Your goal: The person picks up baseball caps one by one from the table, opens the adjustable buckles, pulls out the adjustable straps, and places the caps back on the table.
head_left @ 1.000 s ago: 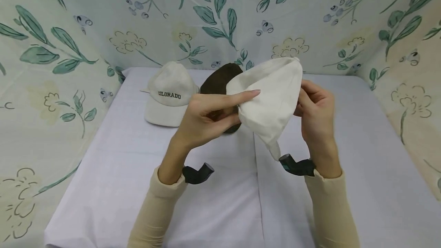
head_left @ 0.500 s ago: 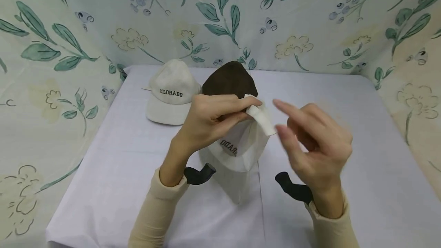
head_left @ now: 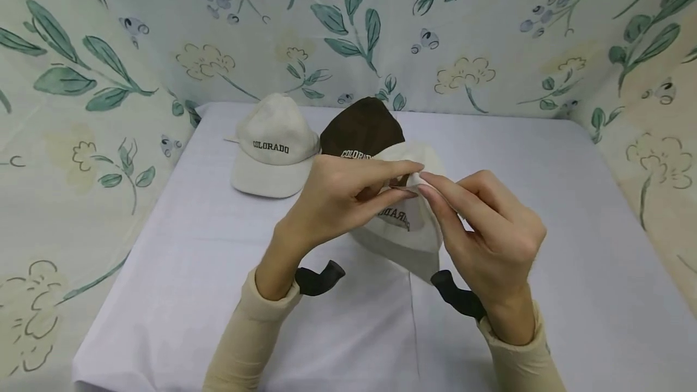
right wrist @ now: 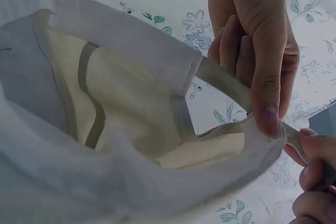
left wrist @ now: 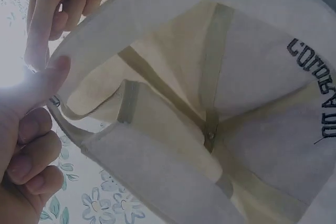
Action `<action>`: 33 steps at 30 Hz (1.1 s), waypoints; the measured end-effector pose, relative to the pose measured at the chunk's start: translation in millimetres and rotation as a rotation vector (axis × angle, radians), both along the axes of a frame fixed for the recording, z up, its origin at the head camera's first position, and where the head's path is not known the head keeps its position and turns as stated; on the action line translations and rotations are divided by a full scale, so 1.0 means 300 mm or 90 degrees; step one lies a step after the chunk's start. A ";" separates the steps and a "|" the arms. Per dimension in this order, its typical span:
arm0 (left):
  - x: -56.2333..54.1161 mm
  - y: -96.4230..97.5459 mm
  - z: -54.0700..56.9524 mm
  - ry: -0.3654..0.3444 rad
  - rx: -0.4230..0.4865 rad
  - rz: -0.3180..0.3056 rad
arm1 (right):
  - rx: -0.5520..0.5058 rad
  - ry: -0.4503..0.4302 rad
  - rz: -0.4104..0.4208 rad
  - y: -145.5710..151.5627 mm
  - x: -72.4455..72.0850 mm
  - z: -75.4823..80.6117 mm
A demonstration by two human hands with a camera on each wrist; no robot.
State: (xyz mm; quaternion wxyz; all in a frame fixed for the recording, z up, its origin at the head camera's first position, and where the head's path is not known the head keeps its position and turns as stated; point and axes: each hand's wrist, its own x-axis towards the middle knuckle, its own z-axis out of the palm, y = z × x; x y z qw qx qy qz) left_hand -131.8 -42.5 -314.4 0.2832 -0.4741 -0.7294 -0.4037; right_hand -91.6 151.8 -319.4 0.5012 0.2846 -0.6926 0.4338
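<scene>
A white baseball cap (head_left: pixel 400 247) hangs between my hands, its hollow inside towards me and the reversed stitching of its lettering showing. My left hand (head_left: pixel 348 192) pinches the back strap between thumb and forefinger. Right beside those fingertips, my right hand (head_left: pixel 492 235) pinches the same strap. In the right wrist view the strap (right wrist: pixel 226 83) runs across the back opening to the left hand (right wrist: pixel 260 40), and the right hand (right wrist: pixel 317 177) grips its end at the lower right. The left wrist view looks into the cap's seamed lining (left wrist: pixel 157 135).
A white cap (head_left: pixel 278 129) lettered COLORADO stands at the back left of the white-covered table (head_left: pixel 179 295). Next to it is a dark brown cap (head_left: pixel 362 123), partly hidden by my left hand and the held cap. A floral cloth (head_left: pixel 348 35) hangs behind and at the sides.
The held cap has turned from its outside to show its inside, and it hangs lower. My right hand let go, moved out to the right, then came back to pinch the strap.
</scene>
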 end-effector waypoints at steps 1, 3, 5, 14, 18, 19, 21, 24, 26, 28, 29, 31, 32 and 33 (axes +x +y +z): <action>-0.004 0.003 -0.001 -0.005 0.004 -0.008 | -0.012 -0.005 0.004 0.002 -0.006 0.001; -0.014 0.006 -0.008 -0.013 0.017 -0.018 | -0.037 -0.028 0.020 0.009 -0.018 0.005; -0.023 0.005 -0.016 -0.024 0.036 -0.033 | -0.068 -0.052 0.041 0.016 -0.026 0.009; -0.049 0.005 -0.032 -0.074 0.087 -0.088 | -0.103 -0.128 0.065 0.043 -0.037 0.016; -0.058 0.002 -0.036 -0.099 0.086 -0.094 | -0.112 -0.138 0.085 0.050 -0.039 0.017; -0.060 0.000 -0.038 -0.103 0.078 -0.089 | -0.116 -0.140 0.094 0.051 -0.039 0.017; -0.064 -0.003 -0.044 -0.111 0.061 -0.078 | -0.122 -0.146 0.108 0.055 -0.039 0.016; -0.068 -0.001 -0.051 -0.134 0.047 -0.078 | -0.132 -0.159 0.127 0.057 -0.040 0.015; -0.068 0.002 -0.053 -0.155 0.054 -0.091 | -0.140 -0.166 0.142 0.059 -0.040 0.015; -0.067 0.004 -0.053 -0.172 0.065 -0.104 | -0.147 -0.172 0.157 0.061 -0.041 0.016; -0.067 0.004 -0.053 -0.176 0.067 -0.108 | -0.148 -0.175 0.166 0.063 -0.042 0.018; -0.065 0.005 -0.050 -0.186 0.072 -0.116 | -0.144 -0.180 0.186 0.066 -0.043 0.022; -0.064 0.005 -0.049 -0.193 0.073 -0.118 | -0.138 -0.183 0.192 0.067 -0.044 0.023; -0.063 0.006 -0.047 -0.205 0.075 -0.123 | -0.136 -0.186 0.202 0.067 -0.045 0.024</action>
